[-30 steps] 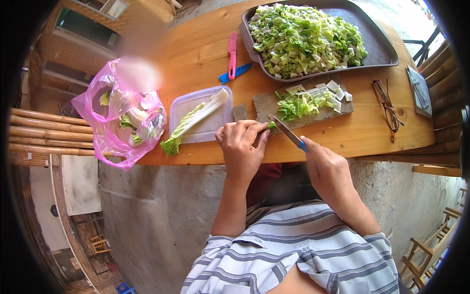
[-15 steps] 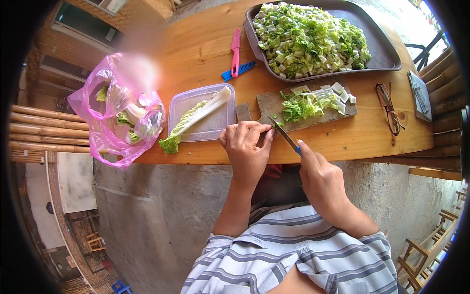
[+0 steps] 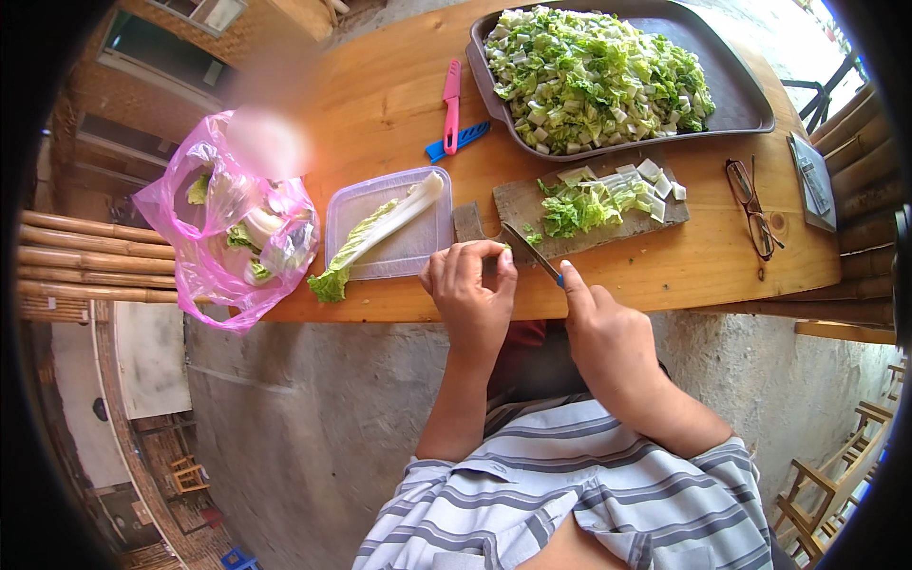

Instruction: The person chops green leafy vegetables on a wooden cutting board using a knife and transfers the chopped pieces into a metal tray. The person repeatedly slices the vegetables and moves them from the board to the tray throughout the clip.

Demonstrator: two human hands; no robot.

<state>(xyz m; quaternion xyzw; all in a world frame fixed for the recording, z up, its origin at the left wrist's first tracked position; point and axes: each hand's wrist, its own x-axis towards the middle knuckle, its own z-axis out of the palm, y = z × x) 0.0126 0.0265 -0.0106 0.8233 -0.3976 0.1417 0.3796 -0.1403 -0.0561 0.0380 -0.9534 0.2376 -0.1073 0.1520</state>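
My right hand (image 3: 610,337) grips a kitchen knife (image 3: 532,254) by its blue handle. The blade points up and left over the near edge of a worn wooden cutting board (image 3: 638,234). Close to the knife tip, my left hand (image 3: 467,293) is closed in a pinch, with a small pale green bit of cabbage leaf just showing at its fingertips. Chopped napa cabbage (image 3: 581,209) lies on the board, leafy strips at left and white stem squares at right. One whole cabbage leaf (image 3: 382,230) rests diagonally across a shallow clear plastic container (image 3: 432,249), left of the board.
A large grey tray (image 3: 741,100) heaped with chopped cabbage (image 3: 594,81) stands at the back. Left of it lie a pink knife (image 3: 451,106) and a blue sheath (image 3: 470,138). A pink plastic bag (image 3: 190,256) holds more cabbage at far left. Eyeglasses (image 3: 755,211) lie at right.
Both hands and the knife have shifted slightly left. My left fingertips have drawn a little back from the board; the view has also moved a little.
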